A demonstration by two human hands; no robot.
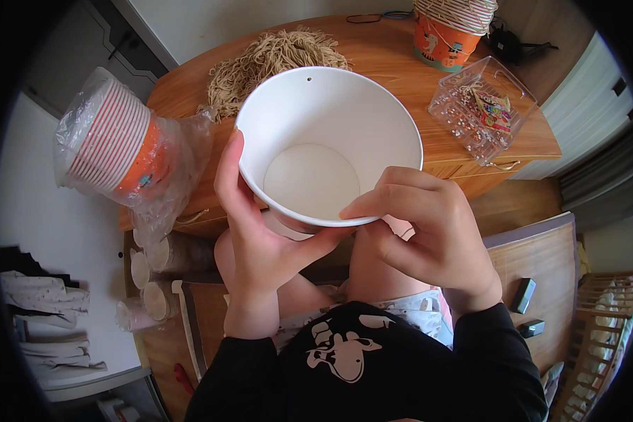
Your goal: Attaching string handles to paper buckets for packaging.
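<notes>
A white-lined paper bucket point(330, 116) is held up over my lap, its mouth tilted toward me. Near its far rim a small hole shows in the wall. My left hand point(253, 232) wraps the left and near side from outside, fingers on the wall and thumb under the near rim. With my right hand point(425, 225) I pinch the near right rim, index fingertip inside and thumb outside. Whether anything small sits between those fingers cannot be made out. The bucket's outer face is mostly hidden.
On the wooden desk point(394, 53) lie a heap of tan cords point(274, 60) and a clear plastic box point(471, 126) of small pieces. Stacked orange buckets point(446, 42) stand behind. Plastic-wrapped buckets point(116, 141) sit at left; wrapped white stacks point(160, 299) lie below.
</notes>
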